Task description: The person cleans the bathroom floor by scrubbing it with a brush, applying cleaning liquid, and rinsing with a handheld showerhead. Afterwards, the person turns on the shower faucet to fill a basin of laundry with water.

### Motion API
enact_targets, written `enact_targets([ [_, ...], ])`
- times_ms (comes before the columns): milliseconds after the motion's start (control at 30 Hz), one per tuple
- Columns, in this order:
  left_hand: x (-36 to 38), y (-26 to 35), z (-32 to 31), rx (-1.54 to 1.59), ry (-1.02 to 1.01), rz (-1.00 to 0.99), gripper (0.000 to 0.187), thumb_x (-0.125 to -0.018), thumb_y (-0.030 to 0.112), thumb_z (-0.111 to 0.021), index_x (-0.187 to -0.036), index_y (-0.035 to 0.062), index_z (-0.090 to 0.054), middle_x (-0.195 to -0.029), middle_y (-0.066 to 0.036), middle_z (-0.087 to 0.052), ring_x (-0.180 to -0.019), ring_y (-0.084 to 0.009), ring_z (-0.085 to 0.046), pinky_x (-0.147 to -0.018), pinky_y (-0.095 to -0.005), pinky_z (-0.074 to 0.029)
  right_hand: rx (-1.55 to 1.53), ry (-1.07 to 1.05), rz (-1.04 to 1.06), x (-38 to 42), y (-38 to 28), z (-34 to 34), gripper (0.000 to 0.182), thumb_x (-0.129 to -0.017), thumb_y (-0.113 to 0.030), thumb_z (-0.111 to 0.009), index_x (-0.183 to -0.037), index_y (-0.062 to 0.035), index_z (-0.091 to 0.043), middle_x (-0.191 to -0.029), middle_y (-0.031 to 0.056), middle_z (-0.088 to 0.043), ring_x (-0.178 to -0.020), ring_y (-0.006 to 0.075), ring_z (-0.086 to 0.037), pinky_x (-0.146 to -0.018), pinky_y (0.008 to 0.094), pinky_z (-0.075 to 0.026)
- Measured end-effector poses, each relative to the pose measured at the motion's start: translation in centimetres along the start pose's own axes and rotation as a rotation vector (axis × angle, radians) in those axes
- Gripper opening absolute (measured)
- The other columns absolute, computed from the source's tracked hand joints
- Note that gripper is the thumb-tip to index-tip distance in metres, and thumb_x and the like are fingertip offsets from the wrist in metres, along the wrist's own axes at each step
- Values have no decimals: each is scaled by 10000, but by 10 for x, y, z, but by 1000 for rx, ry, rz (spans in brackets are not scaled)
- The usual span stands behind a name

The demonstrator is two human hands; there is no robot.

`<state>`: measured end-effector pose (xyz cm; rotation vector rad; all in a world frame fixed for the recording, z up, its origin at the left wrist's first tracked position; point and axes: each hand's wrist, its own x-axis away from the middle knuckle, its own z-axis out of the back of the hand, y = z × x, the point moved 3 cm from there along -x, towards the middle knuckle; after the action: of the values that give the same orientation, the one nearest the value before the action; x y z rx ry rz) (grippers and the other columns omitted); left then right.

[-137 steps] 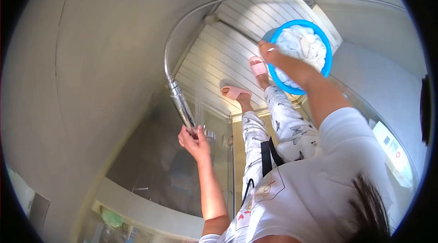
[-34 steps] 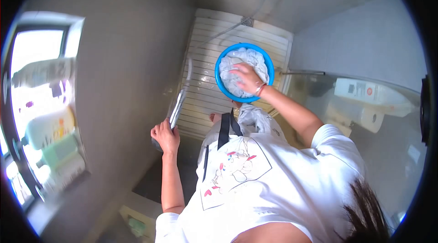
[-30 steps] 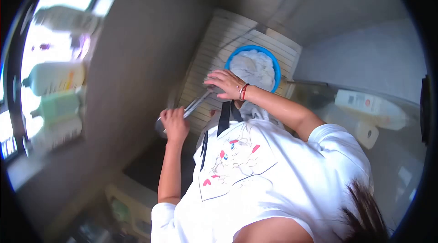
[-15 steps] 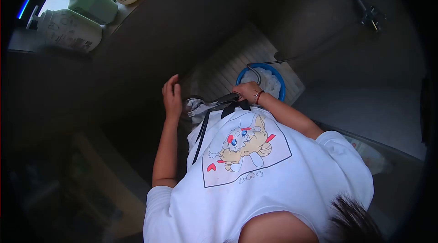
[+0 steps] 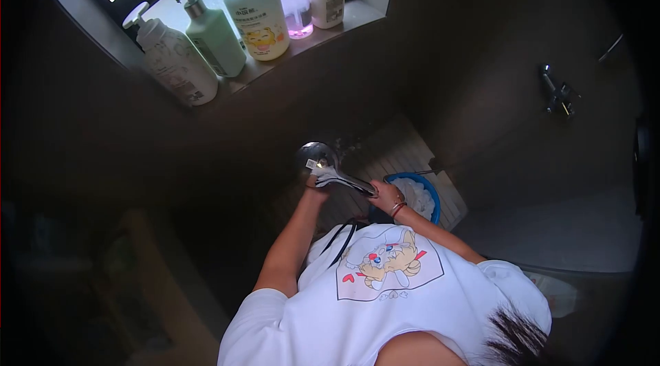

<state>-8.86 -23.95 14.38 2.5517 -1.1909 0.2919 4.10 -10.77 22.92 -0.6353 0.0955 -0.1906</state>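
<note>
My right hand [image 5: 387,196] is wrapped round the handle of a chrome shower head [image 5: 354,182], held out in front of my body. A small square label shows on its round head, beside a whitish patch I cannot make out. My left hand [image 5: 315,186] is right at the round head, mostly hidden behind it, so its fingers do not show. Just beyond my right hand is a blue basin [image 5: 434,202] with crumpled white cloth [image 5: 414,197] in it.
Several pump bottles stand along the window ledge [image 5: 364,14], among them a blue-green bottle [image 5: 256,15] and a pink-topped bottle [image 5: 295,5]. On the right wall is a chrome tap [image 5: 558,96]. A slatted mat [image 5: 402,149] lies on the floor under the basin.
The shower head has lifted away from my body, its round face now in view. My left hand, earlier apart with fingers raised, has moved in behind it. The view has shifted upward.
</note>
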Motion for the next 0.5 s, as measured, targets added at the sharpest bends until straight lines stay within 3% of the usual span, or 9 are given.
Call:
enact_targets([
  [67, 7, -14, -16, -20, 18, 68, 214, -719, 147, -429, -915, 75, -477, -925, -74, -501, -905, -228, -470, -800, -347, -376, 1, -79, -218, -7, 11, -9, 316, -597, -305, -648, -734, -68, -488, -576, 95, -521, -545, 244, -530, -470, 311, -406],
  [100, 16, -23, -31, -229, 51, 86, 213, -694, 116, -429, -902, 88, -469, -894, -71, -498, -897, -196, -467, -792, -337, -369, -20, -93, -258, -10, 5, -5, 333, -608, -317, -640, -730, -58, -471, -587, 107, -527, -563, 261, -536, -490, 320, -412],
  [133, 14, -30, -33, -232, -35, 116, 218, -686, 81, -394, -895, 77, -457, -892, -78, -494, -897, -178, -459, -814, -336, -349, -25, -45, -220, -14, 4, -9, 341, -607, -319, -641, -737, -56, -465, -594, 109, -529, -574, 264, -539, -500, 324, -413],
  [200, 34, -34, -77, -310, -49, -16, 166, -706, 80, -454, -871, 58, -459, -845, -78, -490, -821, -181, -484, -743, -313, -392, -36, 49, -149, -23, 8, -21, 358, -606, -322, -642, -751, -54, -453, -608, 113, -532, -597, 269, -543, -521, 331, -415],
  [300, 28, -27, -71, -351, 157, -114, 161, -721, 163, -519, -815, 53, -449, -757, -78, -497, -764, -208, -509, -697, -321, -421, -66, -149, -58, -29, -4, -32, 380, -599, -321, -644, -764, -44, -443, -709, 131, -545, -655, 289, -543, -564, 341, -419],
  [333, 27, -19, -62, -354, 265, -134, 227, -694, 228, -587, -753, 56, -451, -650, -75, -485, -634, -202, -516, -587, -304, -439, -80, -224, -7, -30, -9, -34, 378, -598, -319, -643, -757, -40, -444, -729, 130, -550, -659, 294, -542, -572, 342, -420],
  [400, 29, -14, -44, -179, 312, -167, 211, -695, 225, -579, -712, 58, -451, -588, -68, -465, -545, -177, -485, -522, -300, -427, -160, -412, 2, -39, -14, -39, 436, -673, -397, -546, -890, -29, -461, -744, 122, -543, -699, 241, -532, -595, 305, -421],
  [467, 35, -8, -33, -281, 367, -216, 151, -687, 168, -557, -663, 54, -461, -541, -45, -440, -484, -147, -447, -474, -278, -409, -374, -527, -95, -55, -20, -43, 478, -721, -450, -470, -971, -42, -457, -769, 98, -535, -712, 184, -517, -592, 286, -420],
  [500, 39, -6, -27, -361, 380, -221, 139, -682, 155, -551, -646, 54, -462, -530, -38, -435, -470, -142, -444, -461, -268, -406, -632, -530, -366, -59, -17, -43, 520, -760, -502, -358, -1047, -75, -438, -858, 54, -501, -699, 109, -469, -587, 262, -419],
])
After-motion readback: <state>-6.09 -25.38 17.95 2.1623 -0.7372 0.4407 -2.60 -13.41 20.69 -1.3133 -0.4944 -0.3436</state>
